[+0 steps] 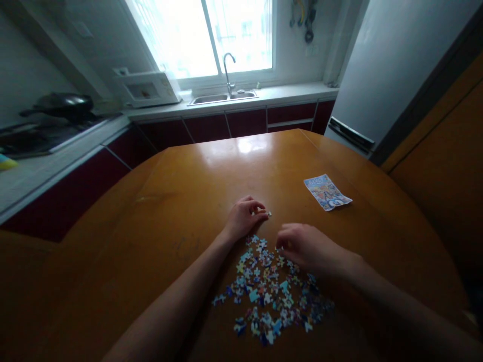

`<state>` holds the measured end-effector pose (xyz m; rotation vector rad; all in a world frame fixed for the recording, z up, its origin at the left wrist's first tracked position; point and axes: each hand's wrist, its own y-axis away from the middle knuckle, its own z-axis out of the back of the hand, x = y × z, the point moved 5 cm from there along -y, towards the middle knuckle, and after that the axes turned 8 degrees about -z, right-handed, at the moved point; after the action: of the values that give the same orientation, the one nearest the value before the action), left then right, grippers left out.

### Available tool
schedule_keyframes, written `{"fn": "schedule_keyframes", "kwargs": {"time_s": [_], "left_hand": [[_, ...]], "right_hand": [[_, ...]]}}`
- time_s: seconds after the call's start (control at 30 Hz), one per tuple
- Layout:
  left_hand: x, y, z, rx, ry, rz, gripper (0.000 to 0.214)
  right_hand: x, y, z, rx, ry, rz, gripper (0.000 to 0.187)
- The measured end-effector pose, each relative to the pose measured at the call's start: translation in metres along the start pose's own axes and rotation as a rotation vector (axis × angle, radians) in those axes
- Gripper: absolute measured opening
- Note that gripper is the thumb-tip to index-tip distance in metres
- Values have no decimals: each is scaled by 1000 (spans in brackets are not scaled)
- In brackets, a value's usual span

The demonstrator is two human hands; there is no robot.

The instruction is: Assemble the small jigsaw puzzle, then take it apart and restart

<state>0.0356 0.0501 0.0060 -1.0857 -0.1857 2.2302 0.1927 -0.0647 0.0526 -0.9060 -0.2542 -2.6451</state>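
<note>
Many small jigsaw puzzle pieces (266,286) lie loose in a heap on the brown wooden table (158,201). Beyond the heap's far end, my left hand (246,216) rests on the tabletop, its thumb and fingers closed at a small pale puzzle piece (269,213). My right hand (304,245) is over the heap's upper right edge with its fingers curled down. A small light puzzle piece (279,249) shows at these fingertips, partly covered by them.
A colourful printed sheet (327,192) lies on the table to the right. Past the table are a sink (211,98) with a tap, a white microwave (147,89) and a dark pan (64,104) on the stove. A fridge (392,65) stands at the right.
</note>
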Motion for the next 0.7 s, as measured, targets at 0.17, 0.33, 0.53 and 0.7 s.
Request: {"fn": "schedule_keyframes", "kwargs": {"time_s": [0.17, 0.33, 0.53, 0.7], "left_hand": [[3, 2, -3, 53, 2, 47, 17], [4, 2, -4, 74, 9, 60, 18], [3, 1, -4, 79, -10, 46, 18], [2, 1, -4, 67, -12, 37, 17]], "right_hand": [[10, 40, -26, 90, 124, 34, 12], [8, 45, -42, 5, 245, 105, 10], [5, 49, -46, -9, 291, 95, 9], [4, 51, -48, -3, 297, 62, 11]]}}
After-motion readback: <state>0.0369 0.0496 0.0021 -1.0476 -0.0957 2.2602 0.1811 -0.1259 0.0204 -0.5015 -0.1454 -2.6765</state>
